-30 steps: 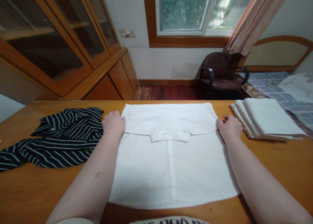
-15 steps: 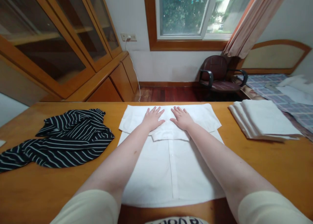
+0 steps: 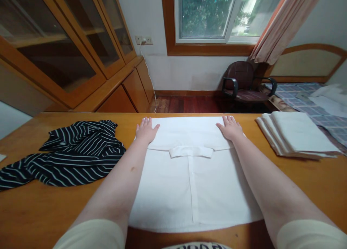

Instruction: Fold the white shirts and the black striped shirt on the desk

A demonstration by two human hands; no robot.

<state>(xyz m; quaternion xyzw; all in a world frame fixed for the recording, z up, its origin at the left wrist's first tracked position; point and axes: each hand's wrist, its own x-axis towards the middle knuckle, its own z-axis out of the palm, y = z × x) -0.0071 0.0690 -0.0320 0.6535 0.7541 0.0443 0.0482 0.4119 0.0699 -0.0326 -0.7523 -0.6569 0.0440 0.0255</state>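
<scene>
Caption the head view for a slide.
Left hand and right hand spread on a white shirt, between a striped garment and a folded white stack on a table.

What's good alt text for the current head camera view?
A person's left hand and right hand rest on a partly folded white shirt on a wooden table, between a black striped garment and folded white cloths.
</scene>
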